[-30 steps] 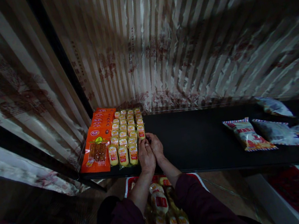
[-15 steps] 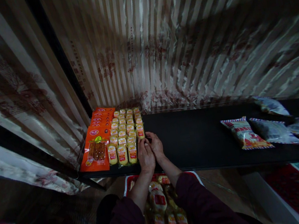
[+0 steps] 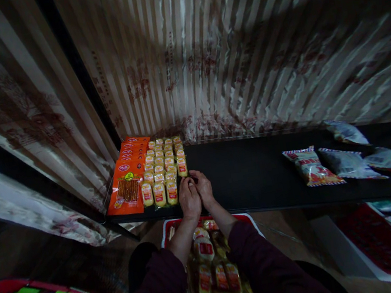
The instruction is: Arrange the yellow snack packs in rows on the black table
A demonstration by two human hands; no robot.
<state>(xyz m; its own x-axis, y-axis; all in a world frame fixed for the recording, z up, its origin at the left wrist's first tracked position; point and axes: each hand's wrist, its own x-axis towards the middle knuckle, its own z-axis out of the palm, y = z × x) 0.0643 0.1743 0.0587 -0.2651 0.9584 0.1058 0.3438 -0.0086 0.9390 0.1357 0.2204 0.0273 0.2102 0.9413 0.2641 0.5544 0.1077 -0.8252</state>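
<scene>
The small packs (image 3: 159,194) are coloured yellow and labelled in red and white; the pouches (image 3: 125,191) are coloured orange, the shelf (image 3: 240,174) black, the curtain (image 3: 197,50) striped.

The left sleeve (image 3: 156,292) and the right sleeve (image 3: 268,267) are made of a dark, purplish cloth, widened toward the elbow and ended partway along the arm. The left hand (image 3: 190,200) and the right hand (image 3: 203,187) are left uncovered. Black-looking legwear (image 3: 140,263) is seen beside the left sleeve, its details being lost in shadow.
</scene>
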